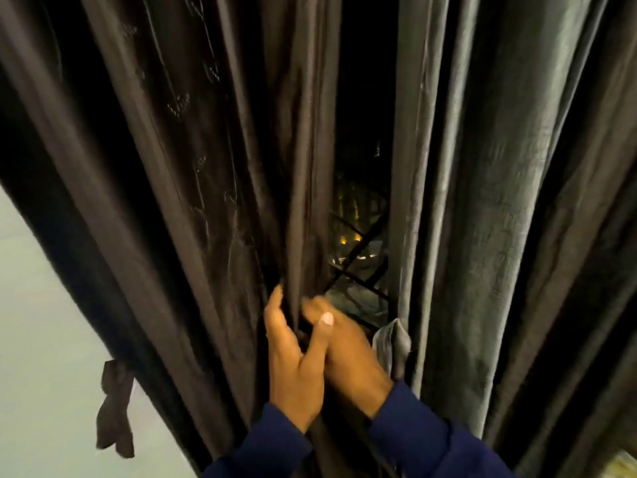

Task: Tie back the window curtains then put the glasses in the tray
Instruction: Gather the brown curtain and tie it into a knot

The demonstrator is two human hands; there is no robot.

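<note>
We stand before the dark brown pleated left curtain [193, 174]. Our left hand [293, 367] curls its fingers around the curtain's inner edge; our right hand [348, 357] also reaches there, but its grip we cannot tell. The cloth seems soft, light and a little slippery, so gathering the folds low is best, near the hanging brown fabric tie-back strap [115, 408].

Cloth curtains, sheen showing

Left of the left hand [293, 367], brown curtain [193, 174] is looking faintly patterned; right, grey curtain [482, 201] is gleaming, crinkled.

Both hands [320, 357] at the dark curtain's [193, 188] inner edge
</note>
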